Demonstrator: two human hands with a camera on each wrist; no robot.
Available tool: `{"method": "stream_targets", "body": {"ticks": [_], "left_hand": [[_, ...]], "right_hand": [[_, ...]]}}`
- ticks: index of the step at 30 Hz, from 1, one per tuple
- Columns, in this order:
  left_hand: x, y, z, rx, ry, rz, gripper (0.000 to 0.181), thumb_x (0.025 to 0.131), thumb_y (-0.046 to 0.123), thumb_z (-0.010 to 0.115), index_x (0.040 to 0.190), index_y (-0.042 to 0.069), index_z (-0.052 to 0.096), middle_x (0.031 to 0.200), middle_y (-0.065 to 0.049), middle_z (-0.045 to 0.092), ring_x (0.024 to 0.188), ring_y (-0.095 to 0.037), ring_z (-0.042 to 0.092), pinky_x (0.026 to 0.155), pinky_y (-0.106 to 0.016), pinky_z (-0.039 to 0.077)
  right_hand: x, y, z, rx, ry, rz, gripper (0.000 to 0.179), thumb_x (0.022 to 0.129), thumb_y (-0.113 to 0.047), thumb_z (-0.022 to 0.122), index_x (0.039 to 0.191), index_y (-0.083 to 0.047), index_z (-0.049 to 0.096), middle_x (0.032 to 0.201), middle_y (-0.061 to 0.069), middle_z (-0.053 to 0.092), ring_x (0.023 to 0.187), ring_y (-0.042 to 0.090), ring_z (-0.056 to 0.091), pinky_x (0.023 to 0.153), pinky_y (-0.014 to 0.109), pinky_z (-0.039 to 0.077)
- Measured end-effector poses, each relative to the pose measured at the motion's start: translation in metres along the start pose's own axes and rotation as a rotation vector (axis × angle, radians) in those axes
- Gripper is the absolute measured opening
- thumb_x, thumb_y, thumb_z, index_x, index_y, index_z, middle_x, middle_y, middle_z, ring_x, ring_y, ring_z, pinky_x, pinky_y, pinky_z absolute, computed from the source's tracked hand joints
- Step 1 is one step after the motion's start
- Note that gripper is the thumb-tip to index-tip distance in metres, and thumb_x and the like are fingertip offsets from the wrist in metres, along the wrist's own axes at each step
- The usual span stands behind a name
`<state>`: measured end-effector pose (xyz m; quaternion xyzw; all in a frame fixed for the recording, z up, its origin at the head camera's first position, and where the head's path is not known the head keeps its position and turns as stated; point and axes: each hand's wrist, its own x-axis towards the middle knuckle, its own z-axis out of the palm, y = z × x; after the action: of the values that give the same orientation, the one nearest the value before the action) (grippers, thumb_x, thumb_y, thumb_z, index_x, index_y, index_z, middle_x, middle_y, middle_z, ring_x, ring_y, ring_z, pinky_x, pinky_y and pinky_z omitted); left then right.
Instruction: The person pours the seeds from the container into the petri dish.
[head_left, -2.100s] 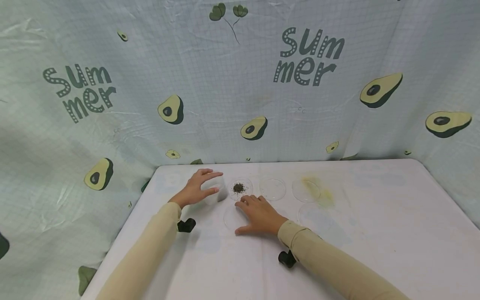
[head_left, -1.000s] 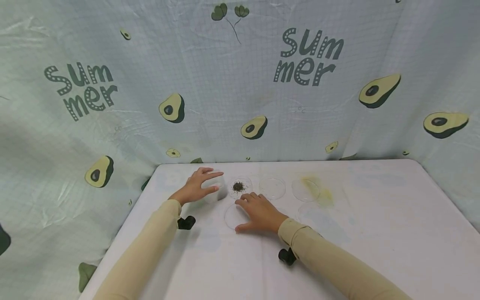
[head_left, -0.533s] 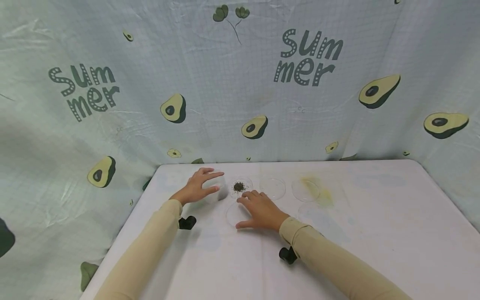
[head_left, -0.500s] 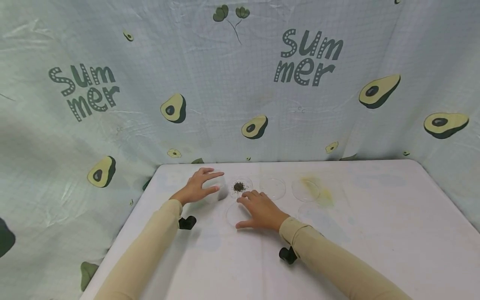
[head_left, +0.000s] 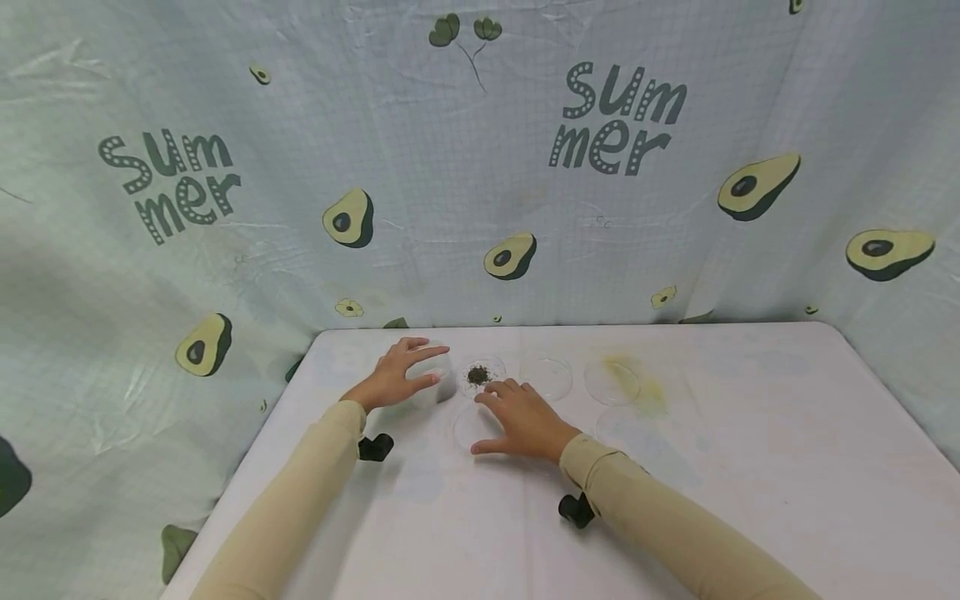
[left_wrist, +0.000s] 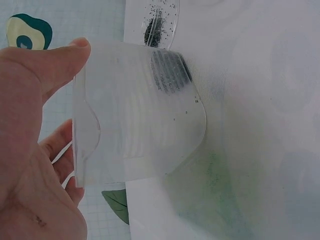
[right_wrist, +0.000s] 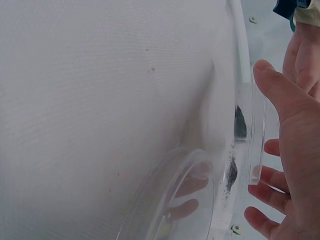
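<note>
My left hand (head_left: 392, 375) grips a translucent plastic container (left_wrist: 135, 120) by its rim, thumb on one side and fingers on the other. Dark granules (left_wrist: 170, 72) show through its ribbed wall at one lower corner. Just right of it, a clear round dish (head_left: 497, 388) bears a small heap of dark, leafy bits (head_left: 477, 375). In front of that dish, my right hand (head_left: 525, 423) holds a clear round disc, like a dish or lid (right_wrist: 257, 150), between thumb and fingers at its edge. Its rim curves out left of the hand in the head view.
More clear round dishes (head_left: 546, 380) stand to the right, one (head_left: 600, 392) beside a yellow stain on the white tablecloth (head_left: 787, 467). Another faint circular dish outline (head_left: 597, 427) shows nearer. A printed avocado curtain (head_left: 450, 167) hangs behind the table.
My right hand has shifted slightly away from the body with the clear disc, closer to the dish of dark bits. The left hand stays nearly in place on the container.
</note>
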<state>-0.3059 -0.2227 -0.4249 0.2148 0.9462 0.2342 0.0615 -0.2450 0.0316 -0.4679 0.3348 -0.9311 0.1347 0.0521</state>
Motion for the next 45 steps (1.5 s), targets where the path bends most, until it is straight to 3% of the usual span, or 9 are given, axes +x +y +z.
{"method": "stream_targets", "body": {"ticks": [15,24,33,45], "left_hand": [[-0.010,0.005,0.000,0.007,-0.018,0.017,0.053,0.094,0.031,0.062,0.144,0.030,0.046,0.153,-0.014,0.031,0.140,-0.040,0.029,0.108,-0.068,0.024],[-0.022,0.014,0.001,0.016,-0.026,0.051,0.053,0.093,0.034,0.063,0.144,0.030,0.047,0.152,-0.013,0.033,0.139,-0.038,0.031,0.107,-0.068,0.024],[-0.041,0.017,0.009,0.028,-0.041,0.086,0.052,0.093,0.033,0.063,0.143,0.030,0.048,0.151,-0.013,0.035,0.137,-0.035,0.034,0.106,-0.065,0.027],[-0.046,0.018,0.011,0.015,-0.044,0.059,0.052,0.094,0.033,0.062,0.144,0.032,0.046,0.154,-0.009,0.031,0.141,-0.034,0.030,0.109,-0.064,0.025]], "right_hand": [[0.002,0.006,-0.011,-0.007,0.044,0.062,0.078,0.077,-0.069,0.064,0.133,-0.015,0.056,0.136,0.007,0.055,0.124,0.026,0.053,0.102,0.049,0.044],[0.018,0.012,-0.027,0.012,0.046,0.154,0.077,0.075,-0.062,0.072,0.131,-0.012,0.058,0.136,0.010,0.056,0.125,0.028,0.051,0.105,0.050,0.042],[0.032,0.018,-0.019,0.024,0.005,0.223,0.078,0.077,-0.062,0.070,0.134,-0.011,0.055,0.137,0.011,0.055,0.127,0.029,0.050,0.105,0.050,0.043],[0.046,0.024,-0.008,0.071,-0.013,0.259,0.077,0.078,-0.059,0.071,0.134,-0.010,0.054,0.139,0.013,0.053,0.128,0.032,0.048,0.105,0.052,0.042]]}}
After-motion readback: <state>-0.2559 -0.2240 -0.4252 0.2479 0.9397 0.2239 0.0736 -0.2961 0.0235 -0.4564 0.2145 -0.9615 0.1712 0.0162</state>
